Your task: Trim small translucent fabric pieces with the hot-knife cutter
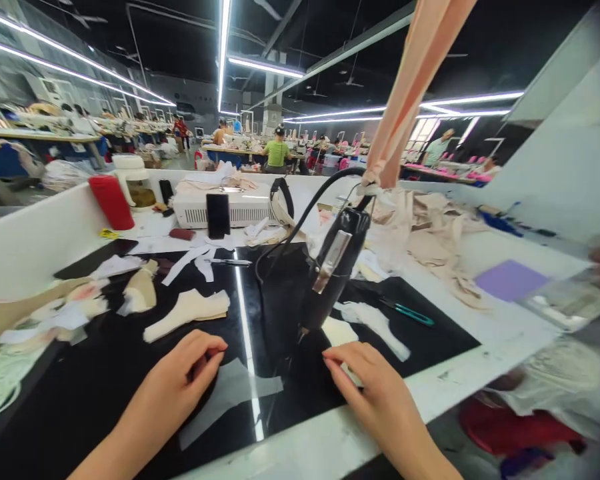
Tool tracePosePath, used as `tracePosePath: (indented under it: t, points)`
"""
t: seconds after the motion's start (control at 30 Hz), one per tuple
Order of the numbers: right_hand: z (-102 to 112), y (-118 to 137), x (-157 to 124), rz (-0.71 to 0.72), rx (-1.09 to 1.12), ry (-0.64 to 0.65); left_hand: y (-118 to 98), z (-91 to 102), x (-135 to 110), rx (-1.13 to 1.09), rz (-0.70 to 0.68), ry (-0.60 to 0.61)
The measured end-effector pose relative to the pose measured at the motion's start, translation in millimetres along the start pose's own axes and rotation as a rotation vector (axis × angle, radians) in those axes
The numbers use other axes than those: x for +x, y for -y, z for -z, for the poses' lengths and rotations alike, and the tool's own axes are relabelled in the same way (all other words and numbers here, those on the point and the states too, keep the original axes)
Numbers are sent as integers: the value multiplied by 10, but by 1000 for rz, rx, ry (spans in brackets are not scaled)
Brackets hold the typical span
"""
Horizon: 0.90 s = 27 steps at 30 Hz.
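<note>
My left hand (187, 367) rests on the glossy black work surface (130, 360), fingers curled under, with nothing visible in them. My right hand (367, 377) lies on the surface near the front edge, fingers pressed onto a small pale cut piece (347, 373) beside a dark fabric piece (307, 363). Between the hands hangs a black corded hand tool (335, 267), slung from a peach fabric strip (410, 87); its tip points down at the dark fabric. A stack of cream cut pieces (187, 312) lies beyond my left hand.
Teal-handled scissors (407, 312) lie right of the tool. Beige fabric (430, 233) is heaped at the back right, near a purple sheet (510, 280). A red cylinder (111, 201), a white box (230, 203) and a black phone (218, 215) stand behind. Other people work at distant tables.
</note>
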State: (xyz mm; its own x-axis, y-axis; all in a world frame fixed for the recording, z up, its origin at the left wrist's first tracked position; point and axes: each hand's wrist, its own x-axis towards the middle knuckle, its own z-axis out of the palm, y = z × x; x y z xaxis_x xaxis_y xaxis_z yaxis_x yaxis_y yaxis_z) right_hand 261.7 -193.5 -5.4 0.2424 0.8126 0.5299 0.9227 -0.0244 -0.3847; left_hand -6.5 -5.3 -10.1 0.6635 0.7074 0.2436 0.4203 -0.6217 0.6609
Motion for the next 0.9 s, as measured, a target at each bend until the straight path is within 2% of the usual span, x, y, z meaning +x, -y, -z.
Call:
tracePosePath:
  t: [0.1,0.17,0.23,0.33,0.57,0.9]
  points:
    - [288,-372,34,-128,-142,-80,76,-28,-3,17,-13,-3]
    - [390,-599,60,-195,-213,-117,90,-36,-8,36,-20,-4]
    - [391,-778,94,-227,-260,-121,88,-37,-15,51,-30,-15]
    - [256,-949,169,-225,-308,-88,87,-37,-19,67,-45,-37]
    - [-47,-1115,318,-189,-437,-29,113,-46,-13,71,-75,-54]
    - [-40,-1068,274,-161,-527,-8,94,-59,-30,109,-74,-23]
